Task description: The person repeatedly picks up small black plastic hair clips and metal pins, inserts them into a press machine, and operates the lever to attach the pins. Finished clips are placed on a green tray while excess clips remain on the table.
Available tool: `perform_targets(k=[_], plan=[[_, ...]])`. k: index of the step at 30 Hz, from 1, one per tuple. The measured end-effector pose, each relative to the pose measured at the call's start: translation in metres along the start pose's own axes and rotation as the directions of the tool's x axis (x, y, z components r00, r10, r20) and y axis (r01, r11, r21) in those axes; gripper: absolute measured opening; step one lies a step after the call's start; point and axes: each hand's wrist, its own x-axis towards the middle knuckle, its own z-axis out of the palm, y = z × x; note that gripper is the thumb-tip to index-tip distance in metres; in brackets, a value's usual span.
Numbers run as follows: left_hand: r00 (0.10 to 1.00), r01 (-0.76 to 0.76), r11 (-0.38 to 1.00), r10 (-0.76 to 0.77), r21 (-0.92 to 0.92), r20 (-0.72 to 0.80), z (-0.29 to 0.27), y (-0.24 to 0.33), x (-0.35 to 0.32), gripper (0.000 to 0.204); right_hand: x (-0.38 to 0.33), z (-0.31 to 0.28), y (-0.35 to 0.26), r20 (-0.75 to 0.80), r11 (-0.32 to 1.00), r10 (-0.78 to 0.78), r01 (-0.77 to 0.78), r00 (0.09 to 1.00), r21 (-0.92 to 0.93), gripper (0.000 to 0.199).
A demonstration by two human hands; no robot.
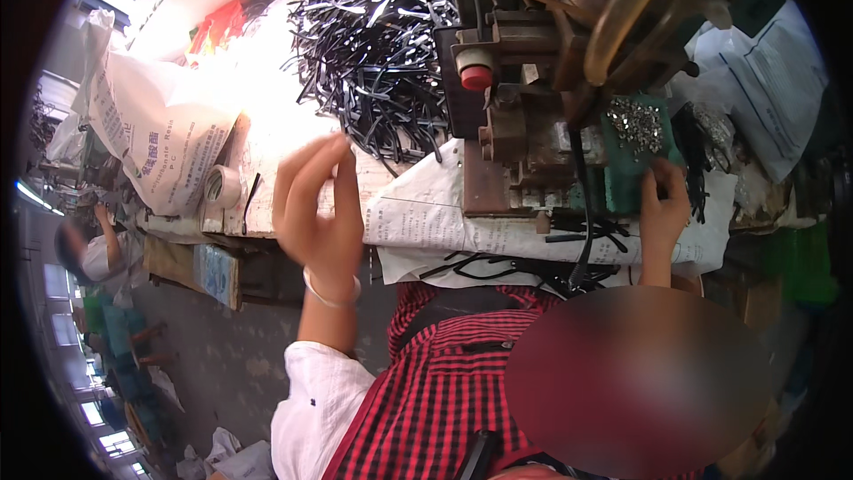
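My left hand (315, 200) is raised over the front of the bench with its fingertips brought together. It is slightly blurred, and whatever it may hold cannot be made out. Just beyond it lies a large heap of short black strips (369, 53). My right hand (666, 209) is at the near edge of a green tray (626, 182), its thumb and fingers pinched; anything between them is too small to name. Small shiny metal pieces (635, 124) lie on that tray. Between my hands stands a bench machine (533, 133) with a red button (476, 78).
A roll of tape (221, 187) and a large printed white sack (155, 138) are at the left. White sheeting (422, 213) covers the bench front, with loose black strips (480, 267) on it. A black cable (584, 213) hangs before the machine. Plastic bags (764, 80) lie at the right.
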Motion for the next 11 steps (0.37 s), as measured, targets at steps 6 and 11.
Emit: perform_targets(k=[6, 11], plan=[[0.872, -0.281, 0.884, 0.072, 0.374, 0.484, 0.076, -0.146, -0.050, 0.029, 0.013, 0.031, -0.031, 0.073, 0.976, -0.210, 0.213, 0.975, -0.036, 0.019], [0.973, -0.182, 0.952, 0.139, 0.245, 0.182, 0.077, -0.132, -0.044, 0.023, 0.009, 0.021, -0.024, 0.067, 0.956, -0.248, 0.255, 0.967, -0.143, 0.013]])
